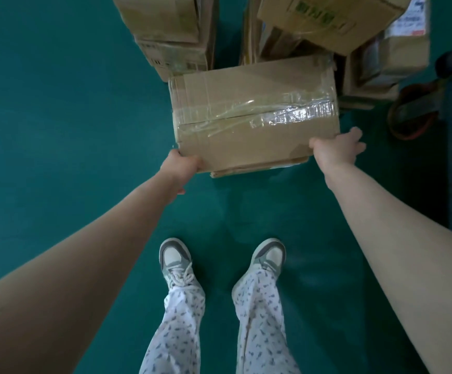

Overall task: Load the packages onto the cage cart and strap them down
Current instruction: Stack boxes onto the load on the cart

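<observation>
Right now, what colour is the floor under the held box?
The floor is dark teal green; head view.

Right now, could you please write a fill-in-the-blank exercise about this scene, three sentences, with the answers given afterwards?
1. The left hand and the right hand each grip one near ____ of the cardboard box.
2. A strip of clear ____ runs across the box's top.
3. Beyond it, the stacked boxes stand on the green ____.

Missing words: corner; tape; floor.

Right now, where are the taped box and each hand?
taped box [254, 116]: head view, taped top face.
left hand [183, 164]: head view, back of hand.
right hand [338, 147]: head view, back of hand.
</observation>
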A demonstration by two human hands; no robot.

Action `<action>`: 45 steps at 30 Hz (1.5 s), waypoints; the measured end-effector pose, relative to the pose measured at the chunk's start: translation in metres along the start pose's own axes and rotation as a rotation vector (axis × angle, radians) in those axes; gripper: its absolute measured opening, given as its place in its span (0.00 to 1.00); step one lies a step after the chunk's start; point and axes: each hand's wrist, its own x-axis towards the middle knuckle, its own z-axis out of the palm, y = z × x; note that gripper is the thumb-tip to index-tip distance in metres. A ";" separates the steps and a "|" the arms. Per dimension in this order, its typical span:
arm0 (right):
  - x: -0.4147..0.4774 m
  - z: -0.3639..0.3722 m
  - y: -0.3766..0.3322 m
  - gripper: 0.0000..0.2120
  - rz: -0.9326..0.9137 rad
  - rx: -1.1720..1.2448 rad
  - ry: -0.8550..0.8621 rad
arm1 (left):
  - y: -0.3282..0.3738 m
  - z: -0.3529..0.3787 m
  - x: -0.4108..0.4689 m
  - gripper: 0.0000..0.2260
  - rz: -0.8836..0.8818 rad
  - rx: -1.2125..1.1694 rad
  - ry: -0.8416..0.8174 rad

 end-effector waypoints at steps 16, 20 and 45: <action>-0.058 -0.054 -0.017 0.19 0.068 0.256 -0.189 | 0.037 -0.046 -0.079 0.15 0.056 -0.144 0.091; -0.088 -0.082 -0.035 0.18 0.102 0.318 -0.191 | 0.063 -0.063 -0.116 0.15 0.084 -0.195 0.116; -0.284 -0.386 -0.134 0.29 -0.115 0.609 0.193 | 0.227 -0.110 -0.449 0.16 0.587 -0.184 -0.038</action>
